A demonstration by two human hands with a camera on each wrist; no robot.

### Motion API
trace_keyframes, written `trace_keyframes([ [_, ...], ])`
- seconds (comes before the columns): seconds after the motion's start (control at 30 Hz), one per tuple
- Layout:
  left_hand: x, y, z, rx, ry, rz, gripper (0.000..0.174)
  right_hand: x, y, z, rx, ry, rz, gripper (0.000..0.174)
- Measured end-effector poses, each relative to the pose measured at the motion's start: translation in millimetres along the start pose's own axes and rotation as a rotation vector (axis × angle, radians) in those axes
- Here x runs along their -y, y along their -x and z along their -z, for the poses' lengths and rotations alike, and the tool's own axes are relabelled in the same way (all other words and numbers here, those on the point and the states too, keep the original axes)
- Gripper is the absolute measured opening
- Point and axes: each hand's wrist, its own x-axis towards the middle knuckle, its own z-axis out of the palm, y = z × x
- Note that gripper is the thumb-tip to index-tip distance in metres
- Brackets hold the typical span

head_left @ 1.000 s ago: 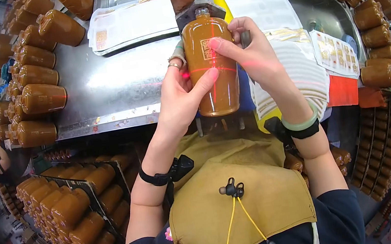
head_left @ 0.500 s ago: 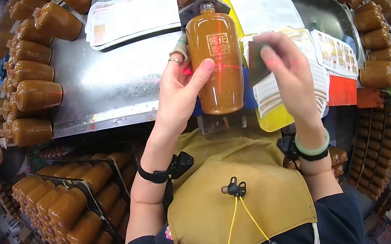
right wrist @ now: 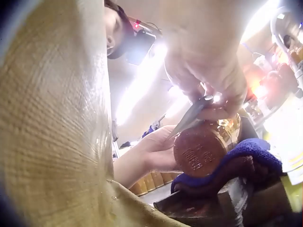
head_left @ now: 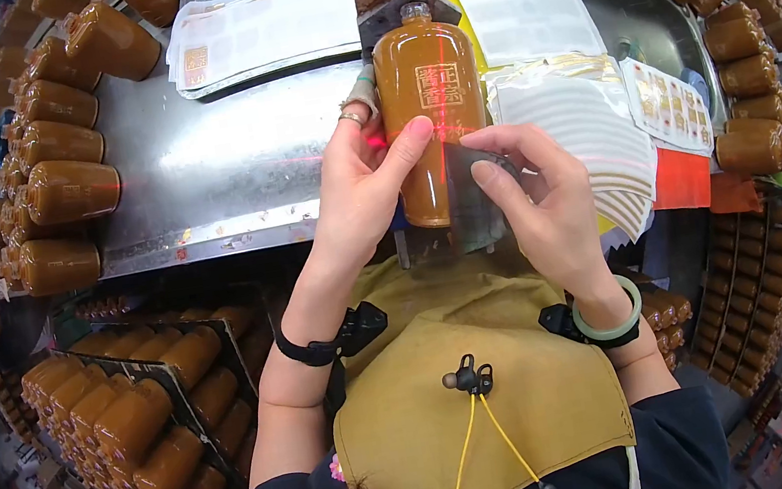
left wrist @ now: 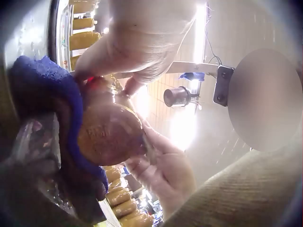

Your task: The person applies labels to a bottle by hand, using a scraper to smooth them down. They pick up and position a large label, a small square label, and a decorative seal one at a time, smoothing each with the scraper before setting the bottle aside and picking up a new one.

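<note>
A glossy brown bottle [head_left: 418,190] lies with its neck pointing away from me, a gold square of characters [head_left: 439,85] on its upper face. My left hand [head_left: 353,189] grips its left side, thumb over the front; a finger wears a ring and a pale finger cover [head_left: 360,94]. My right hand [head_left: 552,205] pinches a thin dark flat scraper [head_left: 475,196] between thumb and fingers, over the lower right of the bottle. The round base [left wrist: 111,137] with raised lettering shows in the left wrist view. A blue cloth [right wrist: 251,149] lies under the bottle in the right wrist view.
A metal bracket [head_left: 407,9] stands at the bottle's neck. Red laser lines cross the bottle. White decal sheets lie on the left [head_left: 279,34] and right [head_left: 569,117]. Many brown bottles [head_left: 69,186] line the steel table [head_left: 208,171]; a sink [head_left: 646,24] is at right.
My right hand lifted off the bottle to the right with the scraper, then came back lower, over the bottle's lower right. The gold characters are now uncovered. My left hand has kept its grip.
</note>
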Motion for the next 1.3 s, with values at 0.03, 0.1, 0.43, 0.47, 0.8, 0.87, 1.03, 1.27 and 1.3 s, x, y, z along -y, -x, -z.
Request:
trace_keyframes([
  [0.03,-0.1,-0.2,0.0,0.000,0.000,-0.001,0.045,1.7,-0.1,0.5,0.007,0.005,-0.013,0.020],
  [0.1,0.0,-0.5,-0.5,-0.004,-0.020,-0.007,0.044,3.7,-0.3,0.1,0.013,0.010,-0.026,0.020],
  [0.43,0.6,0.5,-4.5,-0.018,0.004,-0.028,0.044,4.8,-1.8,-1.2,-0.018,0.162,0.057,0.021],
  [0.47,1.1,0.2,-4.0,-0.021,-0.005,-0.025,0.045,6.7,-2.1,-1.7,-0.024,0.159,0.055,0.021],
  [0.8,-2.4,-2.8,19.0,-0.118,0.078,0.018,0.066,-6.8,-21.0,31.0,-0.094,-0.300,-0.125,0.020],
  [0.87,-3.6,-2.3,32.2,-0.059,0.024,-0.012,0.075,-12.7,-31.6,50.3,-0.141,-0.347,-0.113,0.020],
  [1.03,-5.2,-0.3,22.4,-0.050,0.120,0.011,0.071,-21.2,-50.2,46.3,-0.034,-0.350,-0.283,0.024],
  [1.27,2.1,-2.6,-4.9,0.039,0.084,-0.038,0.065,-19.1,-65.2,11.8,0.114,-0.292,-0.381,0.032],
  [1.3,1.9,-1.0,-8.5,0.009,0.033,-0.043,0.064,-19.9,-65.7,8.1,0.113,-0.293,-0.380,0.032],
])
